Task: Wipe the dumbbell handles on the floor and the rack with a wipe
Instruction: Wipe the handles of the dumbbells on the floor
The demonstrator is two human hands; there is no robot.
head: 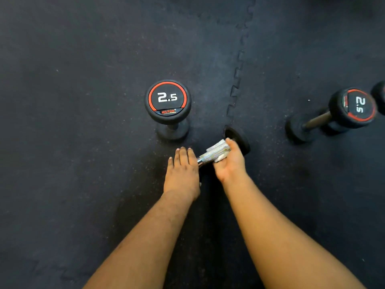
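on the left we see a dumbbell [168, 101] standing upright on one end on the dark rubber floor [73, 122], its top face marked 2.5 inside a red ring, with a brand label beneath the number. just below and to its right lies our left hand [182, 170], fingers straight and close together, palm down, covering the near end of the dumbbell we are working on; we cannot tell whether it presses hard or only rests there. next comes the knurled metal handle [205, 158] of that tilted dumbbell, running up and to the right from under the left hand. our right hand [229, 161] curls round the handle from below, holding a white wipe [218, 147] wrapped against the metal, thumb near the far black head [239, 140]. that head sits just beside the jigsaw seam [235, 84] between two floor mats. well to the right another dumbbell [333, 115] marked 2.5 leans with one head raised and the other on the floor, and part of a further black weight [379, 97] shows at the frame's edge
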